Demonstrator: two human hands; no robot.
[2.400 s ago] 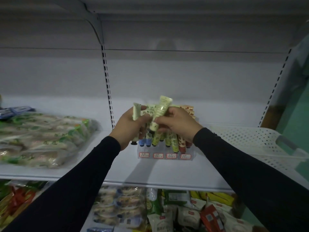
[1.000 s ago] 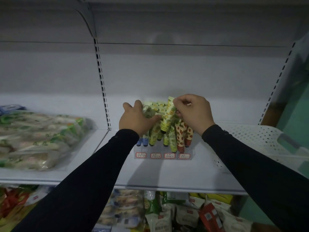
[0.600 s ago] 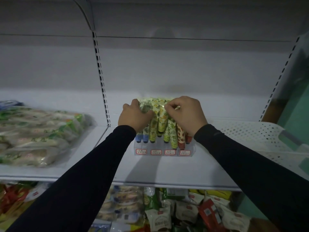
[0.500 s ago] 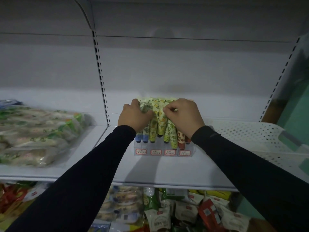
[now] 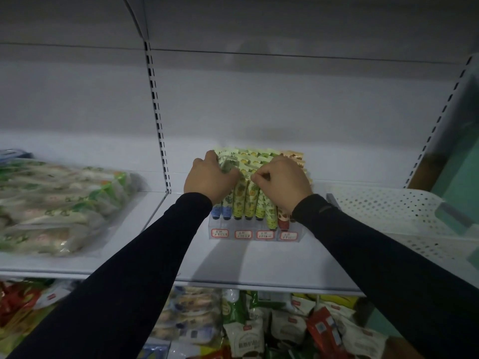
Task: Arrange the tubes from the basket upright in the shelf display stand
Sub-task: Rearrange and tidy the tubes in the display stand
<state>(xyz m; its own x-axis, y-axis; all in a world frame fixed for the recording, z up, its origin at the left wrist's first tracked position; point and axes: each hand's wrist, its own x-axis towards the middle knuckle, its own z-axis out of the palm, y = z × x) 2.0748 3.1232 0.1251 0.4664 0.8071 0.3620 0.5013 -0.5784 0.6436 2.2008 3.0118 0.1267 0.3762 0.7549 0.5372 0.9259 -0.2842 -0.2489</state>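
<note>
A clear display stand [image 5: 255, 233] with red-bordered labels sits mid-shelf, packed with upright tubes [image 5: 250, 203] in blue, green, yellow and red prints. My left hand [image 5: 207, 177] presses against the tube tops on the left side, fingers curled over a pale green tube. My right hand [image 5: 283, 181] pinches the crimped top of a yellow-green tube near the middle of the stand. The white perforated basket [image 5: 404, 211] stands on the shelf to the right; its contents are hidden.
Clear bags of green-printed goods [image 5: 57, 203] lie on the shelf's left section beyond a slotted upright [image 5: 158, 117]. Packets in several colours [image 5: 259, 330] fill the shelf below. The white shelf front [image 5: 233, 270] is bare before the stand.
Both hands came down from chest height with a pale green tube and lowered it among the tubes in the stand. The hands now rest on the tube tops.
</note>
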